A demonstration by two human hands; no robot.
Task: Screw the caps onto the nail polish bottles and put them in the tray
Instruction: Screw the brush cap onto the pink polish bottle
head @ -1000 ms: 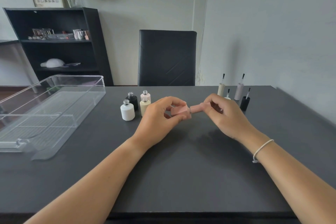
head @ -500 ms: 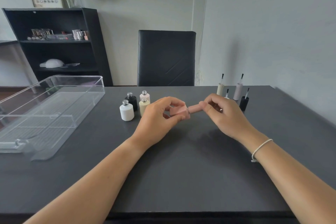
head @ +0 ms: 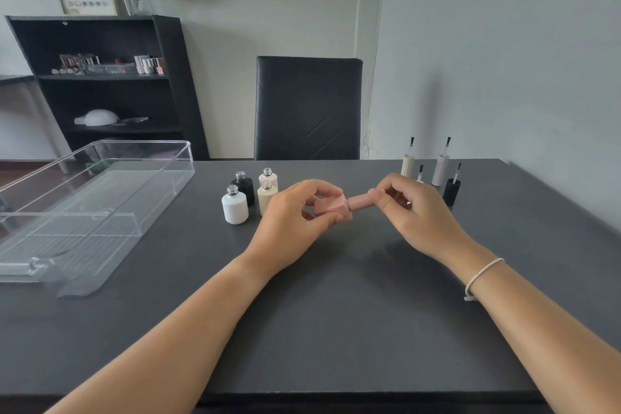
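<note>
My left hand [head: 295,222] grips a pink nail polish bottle [head: 331,207] lying sideways above the table. My right hand [head: 413,212] pinches the pink cap [head: 361,202], which meets the bottle's neck. To the left stand uncapped bottles: white [head: 235,205], black [head: 245,186], cream [head: 266,199] and pale pink [head: 268,178]. Behind my right hand stand loose caps, brushes pointing up: cream [head: 407,165], mauve [head: 440,170] and black [head: 451,191]; a fourth brush [head: 420,173] pokes up between them. The clear tray [head: 141,198] sits at left, with nothing in it.
The dark grey table [head: 336,312] spreads wide in front of my arms. A black chair [head: 307,107] stands behind its far edge. A black shelf unit [head: 100,84] with small items is at the back left. The wall runs close along the right.
My hands have stayed almost in place. The fingers of my right hand have shifted around the pink cap, and the cap sits closer against the bottle.
</note>
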